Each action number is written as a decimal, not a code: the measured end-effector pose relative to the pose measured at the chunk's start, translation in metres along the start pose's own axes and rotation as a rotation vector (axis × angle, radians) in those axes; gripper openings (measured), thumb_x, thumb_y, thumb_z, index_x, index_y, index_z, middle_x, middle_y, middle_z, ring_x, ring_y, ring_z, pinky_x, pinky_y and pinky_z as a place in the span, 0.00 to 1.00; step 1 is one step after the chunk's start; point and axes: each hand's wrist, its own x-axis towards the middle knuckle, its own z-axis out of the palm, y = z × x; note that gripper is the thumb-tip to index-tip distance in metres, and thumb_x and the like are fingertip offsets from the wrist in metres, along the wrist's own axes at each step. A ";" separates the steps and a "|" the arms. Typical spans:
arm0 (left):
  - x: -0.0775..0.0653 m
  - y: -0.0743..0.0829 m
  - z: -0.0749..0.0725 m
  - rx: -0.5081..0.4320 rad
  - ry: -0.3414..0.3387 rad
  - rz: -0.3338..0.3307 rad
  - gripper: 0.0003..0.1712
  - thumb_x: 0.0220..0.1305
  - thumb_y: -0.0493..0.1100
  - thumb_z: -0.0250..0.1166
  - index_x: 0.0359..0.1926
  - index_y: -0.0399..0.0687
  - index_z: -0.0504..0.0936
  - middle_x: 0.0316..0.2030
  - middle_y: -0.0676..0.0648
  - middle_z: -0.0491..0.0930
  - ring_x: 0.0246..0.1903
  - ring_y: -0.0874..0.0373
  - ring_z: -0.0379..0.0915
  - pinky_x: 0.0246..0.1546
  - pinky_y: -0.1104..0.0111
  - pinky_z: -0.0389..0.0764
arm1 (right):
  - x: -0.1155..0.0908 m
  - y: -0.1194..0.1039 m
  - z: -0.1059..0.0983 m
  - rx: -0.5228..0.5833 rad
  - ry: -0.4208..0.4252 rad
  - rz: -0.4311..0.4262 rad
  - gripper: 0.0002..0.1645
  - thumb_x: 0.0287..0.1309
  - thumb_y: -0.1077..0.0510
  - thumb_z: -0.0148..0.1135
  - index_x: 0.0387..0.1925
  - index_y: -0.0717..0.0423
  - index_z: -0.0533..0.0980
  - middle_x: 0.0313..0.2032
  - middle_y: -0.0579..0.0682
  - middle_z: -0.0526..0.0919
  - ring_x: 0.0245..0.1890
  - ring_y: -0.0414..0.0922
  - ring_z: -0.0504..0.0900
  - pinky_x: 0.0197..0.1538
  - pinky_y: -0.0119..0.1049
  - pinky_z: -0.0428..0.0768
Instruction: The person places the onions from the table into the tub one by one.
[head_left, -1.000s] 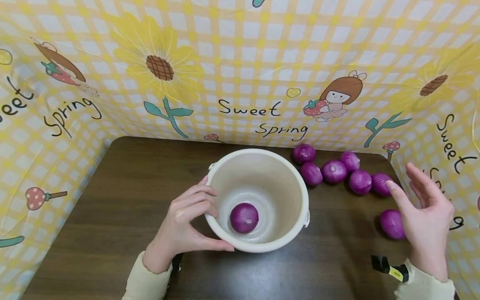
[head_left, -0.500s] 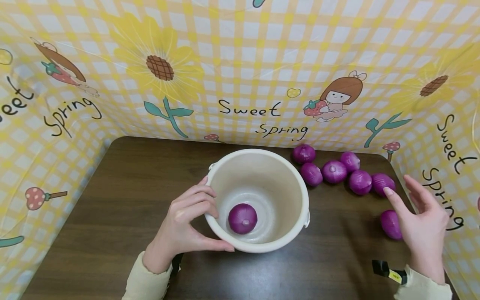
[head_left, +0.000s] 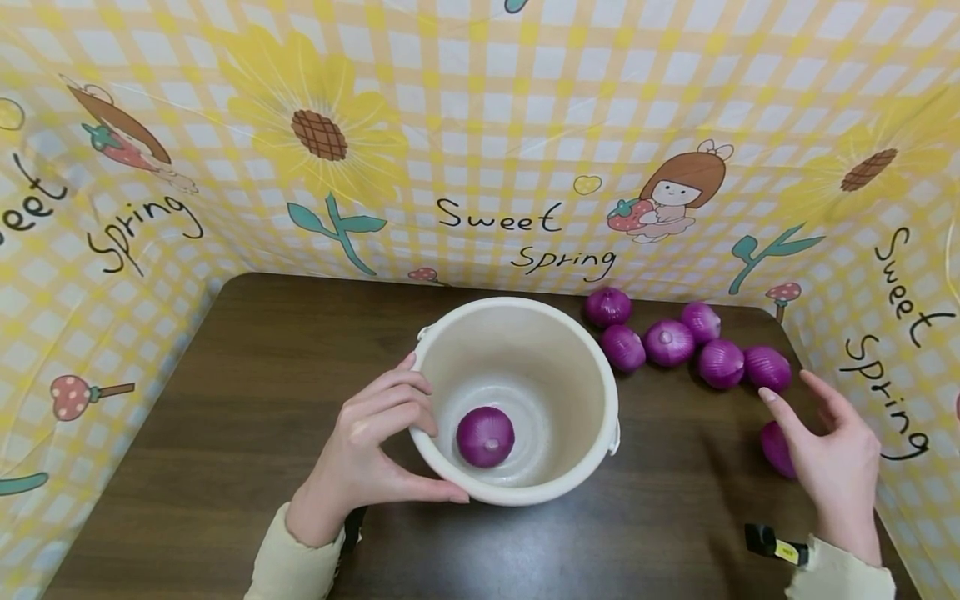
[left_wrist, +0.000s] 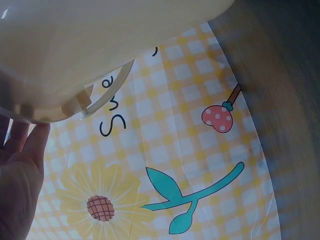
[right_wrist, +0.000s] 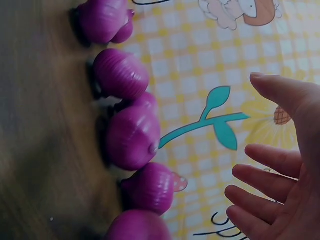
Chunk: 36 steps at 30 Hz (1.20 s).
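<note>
A cream bucket (head_left: 517, 496) stands on the brown table, with one red onion (head_left: 485, 437) lying on its floor. My left hand (head_left: 375, 446) grips the bucket's left rim, fingers over the edge and thumb along the near side. In the left wrist view the bucket's wall (left_wrist: 110, 30) fills the top, fingertips at its rim. At the right, my right hand (head_left: 836, 458) hovers with thumb and fingers spread, holding nothing. It partly hides a lone onion (head_left: 777, 450) beneath it. The right wrist view has the hand (right_wrist: 285, 175) apart from a row of onions (right_wrist: 132, 137).
Several more red onions (head_left: 669, 342) lie in a group at the table's back right corner, beyond the bucket. A yellow checked cloth (head_left: 480, 125) hangs around the back and sides of the table (head_left: 225, 417). The bucket has small handle lugs (head_left: 614, 437) at its sides.
My right hand has moved left and lower, covering more of the lone onion. The onion in the bucket has rolled slightly left. My left hand has stayed on the rim.
</note>
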 end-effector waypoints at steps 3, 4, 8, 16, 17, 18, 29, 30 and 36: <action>0.000 0.000 0.000 0.002 -0.001 0.000 0.34 0.34 0.63 0.87 0.24 0.45 0.77 0.25 0.52 0.77 0.36 0.47 0.75 0.65 0.40 0.69 | 0.002 0.006 0.001 -0.036 -0.016 -0.001 0.42 0.57 0.36 0.72 0.71 0.42 0.72 0.69 0.52 0.72 0.68 0.54 0.69 0.70 0.51 0.66; 0.000 0.000 0.000 0.002 -0.002 0.000 0.34 0.34 0.63 0.87 0.25 0.45 0.77 0.25 0.52 0.77 0.36 0.47 0.75 0.65 0.40 0.69 | 0.003 0.009 0.001 -0.044 -0.019 -0.007 0.42 0.57 0.36 0.72 0.71 0.43 0.72 0.69 0.52 0.72 0.69 0.55 0.68 0.70 0.53 0.66; 0.000 -0.001 -0.001 0.004 -0.003 -0.001 0.34 0.34 0.63 0.87 0.25 0.46 0.77 0.25 0.52 0.77 0.37 0.47 0.75 0.65 0.40 0.69 | 0.006 0.018 0.004 -0.061 -0.025 -0.037 0.42 0.58 0.37 0.72 0.70 0.48 0.72 0.69 0.54 0.72 0.70 0.56 0.67 0.71 0.55 0.64; 0.000 -0.002 -0.001 0.005 -0.003 0.004 0.34 0.33 0.63 0.87 0.25 0.45 0.77 0.25 0.52 0.77 0.37 0.47 0.75 0.65 0.40 0.69 | 0.011 0.037 0.008 -0.098 -0.066 -0.062 0.45 0.60 0.38 0.70 0.70 0.58 0.70 0.68 0.64 0.70 0.69 0.65 0.65 0.70 0.61 0.63; 0.000 -0.002 -0.001 0.004 -0.003 0.005 0.34 0.33 0.63 0.87 0.25 0.45 0.77 0.25 0.52 0.78 0.37 0.47 0.75 0.65 0.40 0.69 | 0.012 0.039 0.009 -0.103 -0.078 -0.055 0.46 0.60 0.38 0.70 0.71 0.59 0.69 0.68 0.65 0.69 0.69 0.66 0.65 0.70 0.62 0.62; 0.000 -0.002 -0.001 0.004 -0.003 0.005 0.34 0.33 0.63 0.87 0.25 0.45 0.77 0.25 0.52 0.78 0.37 0.47 0.75 0.65 0.40 0.69 | 0.012 0.041 0.009 -0.106 -0.088 -0.051 0.46 0.60 0.38 0.70 0.71 0.60 0.69 0.68 0.66 0.69 0.69 0.66 0.64 0.70 0.62 0.62; -0.001 -0.001 -0.001 0.001 -0.006 -0.003 0.34 0.33 0.63 0.87 0.25 0.45 0.78 0.25 0.52 0.78 0.37 0.48 0.75 0.65 0.40 0.69 | 0.012 0.055 0.014 -0.148 -0.141 -0.031 0.48 0.61 0.36 0.68 0.70 0.65 0.68 0.66 0.70 0.69 0.64 0.70 0.68 0.62 0.63 0.68; -0.001 -0.001 -0.001 0.001 -0.006 -0.004 0.34 0.33 0.63 0.87 0.25 0.45 0.78 0.25 0.52 0.78 0.38 0.48 0.75 0.65 0.40 0.69 | 0.012 0.056 0.014 -0.151 -0.145 -0.028 0.48 0.61 0.36 0.68 0.70 0.64 0.68 0.66 0.71 0.69 0.64 0.70 0.68 0.61 0.63 0.68; -0.001 -0.001 -0.001 -0.001 -0.007 -0.008 0.34 0.33 0.63 0.87 0.25 0.45 0.77 0.25 0.53 0.77 0.37 0.47 0.75 0.65 0.40 0.69 | 0.012 0.060 0.015 -0.175 -0.172 0.018 0.50 0.62 0.34 0.66 0.72 0.64 0.66 0.66 0.72 0.68 0.63 0.71 0.68 0.59 0.64 0.69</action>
